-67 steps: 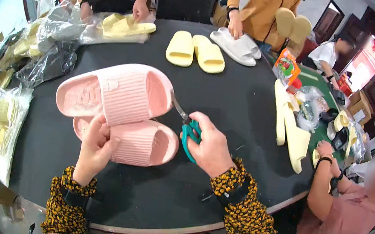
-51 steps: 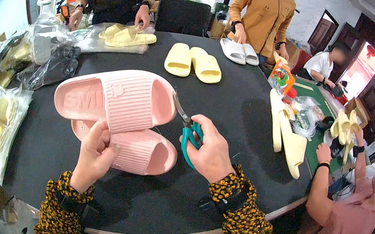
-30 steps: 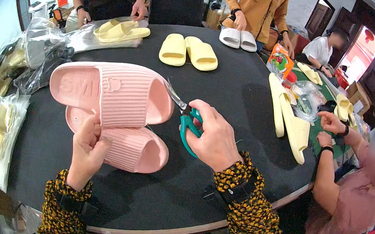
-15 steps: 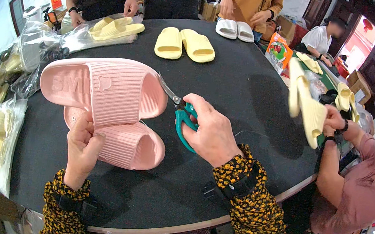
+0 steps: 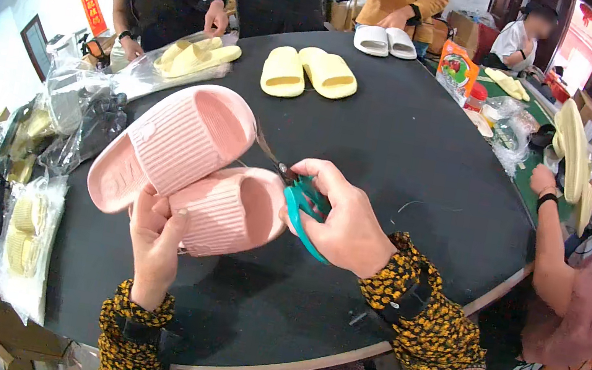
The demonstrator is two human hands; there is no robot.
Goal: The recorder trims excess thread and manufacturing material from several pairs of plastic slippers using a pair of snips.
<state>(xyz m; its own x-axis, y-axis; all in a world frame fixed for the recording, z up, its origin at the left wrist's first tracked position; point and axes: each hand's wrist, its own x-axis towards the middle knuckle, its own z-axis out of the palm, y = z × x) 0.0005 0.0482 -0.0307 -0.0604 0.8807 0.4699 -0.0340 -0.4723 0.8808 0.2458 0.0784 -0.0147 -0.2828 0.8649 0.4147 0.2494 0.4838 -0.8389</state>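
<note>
Two pink ribbed slippers are gripped in my left hand (image 5: 157, 240), above the dark table (image 5: 373, 282). The upper pink slipper (image 5: 178, 137) is tilted with its toe opening up and to the right. Partly beneath it sits the lower pink slipper (image 5: 230, 209), overlapped along its heel side. My right hand (image 5: 348, 224) is closed around the teal handles of a pair of scissors (image 5: 303, 213). The blades point up and left, close beside the slippers' toe ends; whether they touch the pink rubber I cannot tell.
A pair of yellow slippers (image 5: 309, 76) and white slippers (image 5: 385, 42) stand on the far side. Bagged yellow slippers (image 5: 24, 239) lie at the left edge. A co-worker at right holds yellow slippers (image 5: 571, 147) by a green surface (image 5: 526, 171). Other people stand across the table.
The pink slippers have turned counterclockwise, the upper one now slanting upward to the right. My right hand and scissors shifted slightly right. The right-hand co-worker's yellow slippers moved away to the right.
</note>
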